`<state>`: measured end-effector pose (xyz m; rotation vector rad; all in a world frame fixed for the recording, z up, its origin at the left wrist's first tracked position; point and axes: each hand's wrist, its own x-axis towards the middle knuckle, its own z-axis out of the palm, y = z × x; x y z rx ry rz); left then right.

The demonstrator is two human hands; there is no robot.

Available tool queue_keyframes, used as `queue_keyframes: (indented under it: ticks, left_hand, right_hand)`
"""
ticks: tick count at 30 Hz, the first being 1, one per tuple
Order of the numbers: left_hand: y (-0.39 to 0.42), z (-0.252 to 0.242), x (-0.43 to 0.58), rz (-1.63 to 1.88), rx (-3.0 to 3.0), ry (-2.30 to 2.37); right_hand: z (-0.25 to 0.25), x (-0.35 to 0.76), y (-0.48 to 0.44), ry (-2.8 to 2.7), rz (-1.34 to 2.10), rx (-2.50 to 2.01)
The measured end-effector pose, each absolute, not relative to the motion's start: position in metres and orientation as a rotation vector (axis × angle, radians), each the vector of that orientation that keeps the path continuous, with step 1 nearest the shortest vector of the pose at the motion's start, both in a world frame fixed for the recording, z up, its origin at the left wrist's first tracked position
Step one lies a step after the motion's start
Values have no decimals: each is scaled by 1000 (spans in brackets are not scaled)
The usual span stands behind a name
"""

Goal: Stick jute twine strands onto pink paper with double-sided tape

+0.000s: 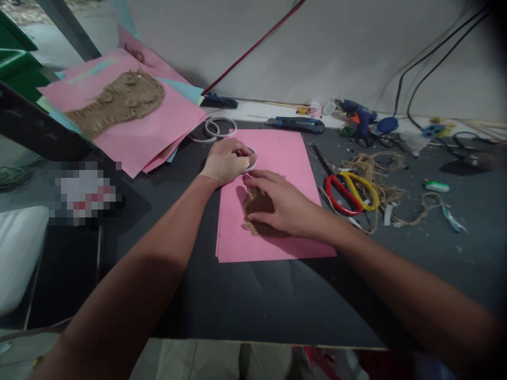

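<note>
With the left hand (227, 162) curled around a white ring (255, 158) and the right hand (285, 205) spread, fingers parted, over the brown twine piece (258, 201) on the pink paper (277, 146), light, even pressure should best keep its strands flat.

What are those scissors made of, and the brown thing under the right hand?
Scissors: blades probably metal, thin and dull grey; red and yellow handles seem plastic, from their smooth shine. Brown thing: maybe twine, rough and matte, with ridged strands showing.
</note>
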<state>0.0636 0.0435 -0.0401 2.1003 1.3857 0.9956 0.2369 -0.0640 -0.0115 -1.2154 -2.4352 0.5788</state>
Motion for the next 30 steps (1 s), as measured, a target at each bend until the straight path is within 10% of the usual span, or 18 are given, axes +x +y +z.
queue_keyframes:
  ticks: [30]
  left_hand:
    - [44, -41, 64, 1004, 2105, 1400]
  right_hand:
    - [-19, 233, -63, -2176, 559, -1437]
